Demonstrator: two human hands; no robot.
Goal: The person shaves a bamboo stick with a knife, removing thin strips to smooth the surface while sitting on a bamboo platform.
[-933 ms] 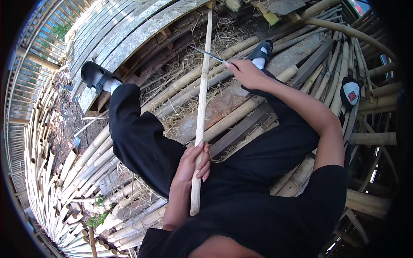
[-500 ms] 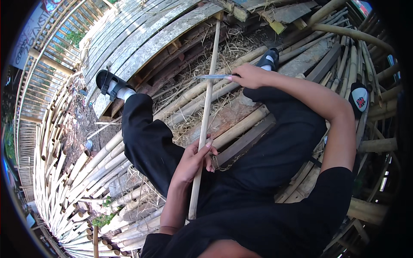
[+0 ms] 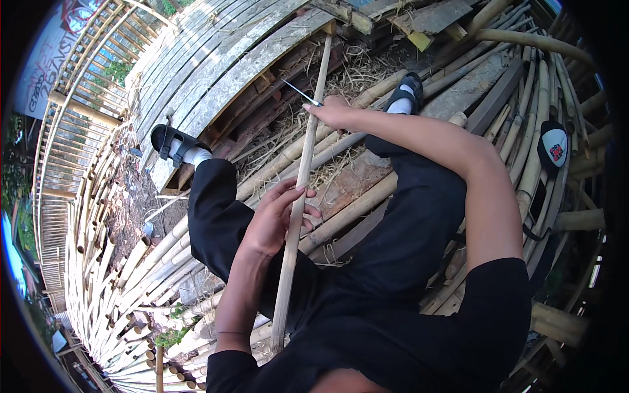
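bamboo pile (image 3: 131, 275) underfoot; left hand (image 3: 272, 219) grips pole (image 3: 303, 177), right hand (image 3: 334, 112) knife (image 3: 300, 92).

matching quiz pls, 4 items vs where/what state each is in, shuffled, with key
1. left hand
2. right hand
3. knife
4. cap

A. lying on bamboo poles at the right
B. gripping the bamboo strip at mid-length
C. blade pointing up-left from a fist
D. holding the knife against the strip, farther up

Pairs: 1-B, 2-D, 3-C, 4-A
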